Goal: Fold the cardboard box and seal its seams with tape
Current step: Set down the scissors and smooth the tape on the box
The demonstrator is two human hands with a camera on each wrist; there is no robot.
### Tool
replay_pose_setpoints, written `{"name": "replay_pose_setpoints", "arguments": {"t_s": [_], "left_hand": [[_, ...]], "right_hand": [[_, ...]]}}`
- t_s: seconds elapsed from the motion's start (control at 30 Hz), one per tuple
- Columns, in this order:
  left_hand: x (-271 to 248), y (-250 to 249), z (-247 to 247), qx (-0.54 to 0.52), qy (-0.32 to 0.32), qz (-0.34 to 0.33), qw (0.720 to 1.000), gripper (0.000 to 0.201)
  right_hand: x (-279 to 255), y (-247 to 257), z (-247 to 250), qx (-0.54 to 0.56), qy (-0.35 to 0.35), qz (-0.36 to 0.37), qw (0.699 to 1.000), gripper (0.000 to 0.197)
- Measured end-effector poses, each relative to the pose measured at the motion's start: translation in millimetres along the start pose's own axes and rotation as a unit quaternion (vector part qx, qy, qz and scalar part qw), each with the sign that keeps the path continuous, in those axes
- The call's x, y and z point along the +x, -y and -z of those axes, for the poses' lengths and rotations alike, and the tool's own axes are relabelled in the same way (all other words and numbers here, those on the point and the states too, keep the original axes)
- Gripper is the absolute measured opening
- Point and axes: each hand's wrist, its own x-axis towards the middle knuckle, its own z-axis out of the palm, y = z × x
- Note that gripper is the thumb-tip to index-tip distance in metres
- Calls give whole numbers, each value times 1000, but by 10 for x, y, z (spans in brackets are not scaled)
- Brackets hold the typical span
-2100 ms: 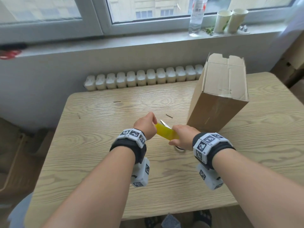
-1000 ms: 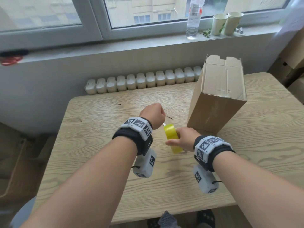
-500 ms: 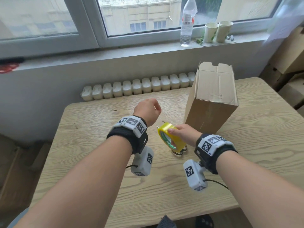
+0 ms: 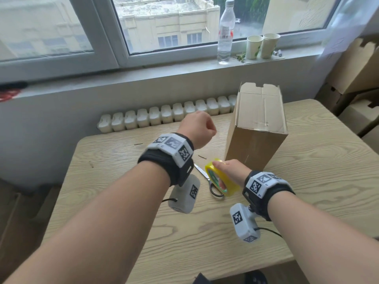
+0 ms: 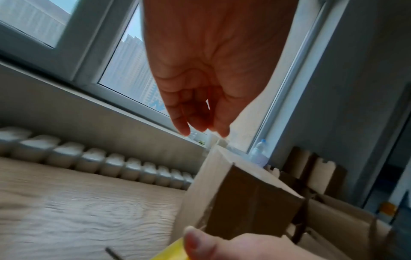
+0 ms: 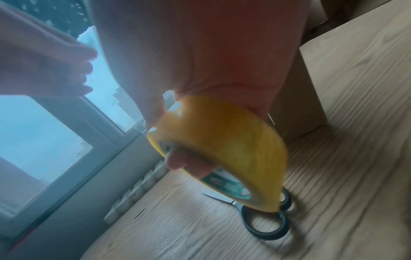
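A tall cardboard box (image 4: 258, 117) stands upright on the wooden table (image 4: 307, 181), its top flaps folded shut. My right hand (image 4: 220, 175) grips a yellow tape roll (image 4: 222, 179) just in front of the box, with fingers (image 6: 189, 163) hooked through the core of the roll (image 6: 222, 149). My left hand (image 4: 198, 128) hovers above and left of the roll, thumb and fingertips (image 5: 184, 128) pinched together as on the tape's loose end. The clear strip itself barely shows. The left wrist view has the box (image 5: 244, 193) close below that hand.
Scissors (image 4: 214, 189) lie on the table under the roll, handles toward me (image 6: 264, 223). A bottle (image 4: 225, 31) and two paper cups (image 4: 262, 46) stand on the windowsill. More cardboard (image 4: 359, 64) leans at the right. A radiator (image 4: 164, 115) runs behind the table's far edge.
My left hand has risen up and away from the roll toward the box top. My right hand turned the roll onto its edge and kept hold of it.
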Motion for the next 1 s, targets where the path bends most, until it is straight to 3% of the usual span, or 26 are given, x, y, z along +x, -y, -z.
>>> {"name": "replay_pose_setpoints", "arguments": {"t_s": [0.13,0.23,0.37,0.43,0.57,0.63,0.73,0.87,1.0], "left_hand": [[73,-101,-10,-15,-24,5,1000,13],[90,-76,67,-41,-38,7,998,12],[115,14,175,-41,-45,25,998,12],[102,54,185,-19,-46,21,999,12],[54,76,152,-2,-61,4,998,12],[52,179,187,-6,-65,21,998,12],[55,357,253,-5,-63,37,997,11],[44,389,233,-2,-44,27,999,10],[74,516,249,16,-33,31,999,11]], "right_hand": [[-52,-49,225,-52,-46,-24,997,68],[-25,-64,247,-42,-34,-16,998,69],[15,-12,56,135,51,-18,989,47],[54,31,-7,92,58,-21,994,56],[177,85,-14,-58,-5,-30,998,76],[212,98,-72,-29,27,-15,999,73],[228,172,-208,97,76,-35,992,49],[326,285,-321,-12,53,-43,998,59],[471,257,-379,-18,59,-33,998,58]]}}
